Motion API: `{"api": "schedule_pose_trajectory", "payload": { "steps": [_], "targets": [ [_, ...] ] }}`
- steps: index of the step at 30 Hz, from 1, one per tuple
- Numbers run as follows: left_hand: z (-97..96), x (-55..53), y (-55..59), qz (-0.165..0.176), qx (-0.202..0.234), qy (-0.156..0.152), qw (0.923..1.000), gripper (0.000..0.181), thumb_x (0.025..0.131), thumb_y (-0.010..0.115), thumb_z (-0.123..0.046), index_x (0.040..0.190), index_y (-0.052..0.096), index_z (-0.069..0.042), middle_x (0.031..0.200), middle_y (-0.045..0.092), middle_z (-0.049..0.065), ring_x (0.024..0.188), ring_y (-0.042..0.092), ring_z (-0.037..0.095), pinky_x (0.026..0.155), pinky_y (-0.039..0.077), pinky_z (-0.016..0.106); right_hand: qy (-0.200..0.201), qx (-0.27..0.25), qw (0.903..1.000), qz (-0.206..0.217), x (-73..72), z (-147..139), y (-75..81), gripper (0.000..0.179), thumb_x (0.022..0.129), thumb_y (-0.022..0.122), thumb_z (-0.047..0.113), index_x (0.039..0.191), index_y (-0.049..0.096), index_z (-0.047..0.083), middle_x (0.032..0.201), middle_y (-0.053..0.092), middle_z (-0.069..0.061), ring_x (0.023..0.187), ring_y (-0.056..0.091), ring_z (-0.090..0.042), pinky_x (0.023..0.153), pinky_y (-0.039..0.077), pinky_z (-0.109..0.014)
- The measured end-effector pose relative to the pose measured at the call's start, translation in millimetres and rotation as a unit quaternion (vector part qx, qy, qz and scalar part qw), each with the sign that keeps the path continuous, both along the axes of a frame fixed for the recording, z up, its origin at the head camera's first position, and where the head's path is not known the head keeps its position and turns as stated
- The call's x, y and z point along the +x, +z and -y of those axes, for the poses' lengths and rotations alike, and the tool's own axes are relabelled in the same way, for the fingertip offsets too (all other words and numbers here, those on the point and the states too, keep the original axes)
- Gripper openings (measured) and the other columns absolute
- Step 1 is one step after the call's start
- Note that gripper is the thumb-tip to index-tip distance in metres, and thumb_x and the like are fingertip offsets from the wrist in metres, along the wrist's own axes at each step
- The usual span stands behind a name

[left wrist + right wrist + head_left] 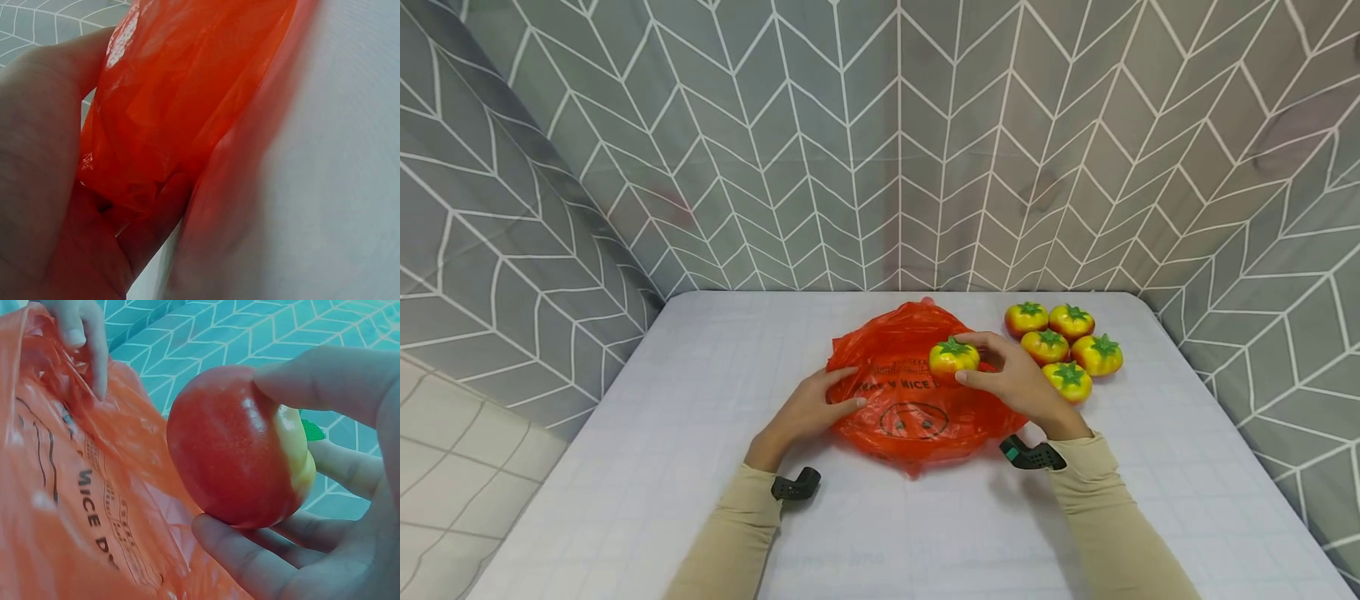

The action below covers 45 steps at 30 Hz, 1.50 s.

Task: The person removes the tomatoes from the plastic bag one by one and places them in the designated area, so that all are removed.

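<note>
In the head view a red plastic bag (887, 400), printed with black lettering and a face, lies on the white table with its mouth spread. My left hand (808, 408) holds the bag's left side, and the left wrist view shows its fingers around the crumpled film (187, 94). Above the bag's right part, my right hand (1011, 375) grips a glossy yellow-and-red tomato (953, 360) with green leaves on top. Thumb and fingers hold that tomato (240, 450) from opposite sides in the right wrist view, beside the bag (81, 487).
Several more tomatoes (1070, 381) of the same kind sit grouped at the back right of the table (662, 450), just beyond the right hand. Grey curtains (865, 150) with a white zigzag pattern stand behind the table and along its sides.
</note>
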<state>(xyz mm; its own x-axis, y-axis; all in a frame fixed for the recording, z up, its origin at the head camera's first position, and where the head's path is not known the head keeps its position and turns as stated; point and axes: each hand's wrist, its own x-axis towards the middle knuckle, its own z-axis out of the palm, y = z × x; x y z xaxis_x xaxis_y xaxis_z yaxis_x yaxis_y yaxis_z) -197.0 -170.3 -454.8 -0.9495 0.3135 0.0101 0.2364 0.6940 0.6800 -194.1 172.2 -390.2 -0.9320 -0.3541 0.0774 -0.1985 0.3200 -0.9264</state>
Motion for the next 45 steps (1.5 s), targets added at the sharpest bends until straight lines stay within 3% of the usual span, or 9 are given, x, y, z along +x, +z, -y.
{"api": "schedule_pose_trajectory", "payload": {
  "steps": [7,15,22,25,29,32,35,40,45],
  "targets": [
    [0.9,0.0,0.3,-0.001,0.007,0.001,1.0000,0.065,0.091,0.069,-0.046,0.146,0.054,-0.016,0.149,0.048,0.014,0.140,0.039,0.037,0.114,0.030,0.056,-0.007,0.004,1.0000,-0.003,2.4,-9.9,0.2,0.056,0.091,0.076,0.029,0.140,0.055,0.012,0.140,0.053,-0.007,0.128,0.050,-0.030,0.101,0.049,-0.042],
    [0.2,0.2,0.9,0.009,0.002,0.004,0.9999,0.065,0.091,0.068,-0.048,0.146,0.054,-0.016,0.149,0.047,0.015,0.140,0.039,0.037,0.114,0.031,0.057,-0.028,0.001,0.9996,0.005,6.3,-23.8,0.8,0.058,0.093,0.074,0.028,0.143,0.052,0.010,0.144,0.050,-0.010,0.130,0.049,-0.032,0.096,0.049,-0.026],
    [0.6,-0.1,0.1,0.007,0.005,0.003,1.0000,0.065,0.091,0.068,-0.048,0.146,0.054,-0.016,0.149,0.047,0.015,0.140,0.039,0.037,0.114,0.031,0.057,-0.047,-0.004,0.9989,-0.006,10.4,-36.4,1.9,0.058,0.094,0.073,0.028,0.144,0.050,0.009,0.151,0.042,-0.010,0.138,0.040,-0.035,0.111,0.037,-0.051],
    [0.9,0.4,-0.2,0.010,0.004,0.003,0.9999,0.065,0.092,0.067,-0.048,0.146,0.054,-0.015,0.149,0.047,0.015,0.140,0.040,0.037,0.113,0.032,0.057,-0.050,-0.005,0.9987,-0.011,11.1,-40.1,2.1,0.057,0.094,0.073,0.026,0.144,0.051,0.009,0.152,0.042,-0.010,0.140,0.039,-0.035,0.113,0.032,-0.055],
    [0.8,0.6,-0.5,0.012,0.007,0.005,0.9999,0.066,0.092,0.067,-0.050,0.146,0.054,-0.015,0.149,0.048,0.014,0.139,0.040,0.036,0.113,0.033,0.057,-0.064,0.013,0.9978,-0.016,12.3,-43.3,3.7,0.057,0.094,0.073,0.028,0.144,0.051,0.010,0.151,0.045,-0.009,0.134,0.045,-0.034,0.109,0.042,-0.044],
    [0.7,0.6,-0.5,0.011,0.009,0.007,0.9999,0.066,0.092,0.066,-0.051,0.146,0.054,-0.015,0.148,0.048,0.014,0.139,0.041,0.036,0.113,0.033,0.057,-0.072,0.014,0.9973,-0.006,13.9,-45.8,5.7,0.058,0.094,0.073,0.029,0.145,0.050,0.012,0.146,0.047,-0.011,0.120,0.050,-0.033,0.087,0.055,-0.030],
    [0.9,0.3,-0.9,0.012,0.009,0.009,0.9999,0.066,0.092,0.066,-0.052,0.146,0.054,-0.016,0.148,0.049,0.013,0.139,0.041,0.036,0.113,0.034,0.057,-0.079,0.012,0.9968,0.007,15.7,-50.0,7.6,0.059,0.094,0.072,0.030,0.145,0.049,0.013,0.144,0.046,-0.013,0.116,0.047,-0.035,0.070,0.052,-0.027],
    [0.8,0.0,-1.5,0.012,0.007,0.012,0.9998,0.065,0.092,0.066,-0.051,0.146,0.054,-0.016,0.148,0.049,0.014,0.139,0.040,0.036,0.113,0.033,0.057,-0.094,0.035,0.9949,-0.012,17.8,-59.1,7.9,0.059,0.095,0.070,0.032,0.146,0.048,0.011,0.150,0.041,-0.014,0.135,0.041,-0.044,0.095,0.052,-0.040],
    [0.8,-0.3,-2.2,0.011,0.008,0.013,0.9998,0.064,0.092,0.066,-0.051,0.146,0.055,-0.017,0.148,0.049,0.013,0.140,0.039,0.036,0.114,0.032,0.056,-0.109,0.039,0.9931,-0.018,19.9,-67.4,6.8,0.061,0.095,0.071,0.035,0.146,0.047,0.010,0.148,0.044,-0.013,0.133,0.044,-0.041,0.091,0.049,-0.019]
  ]
}}
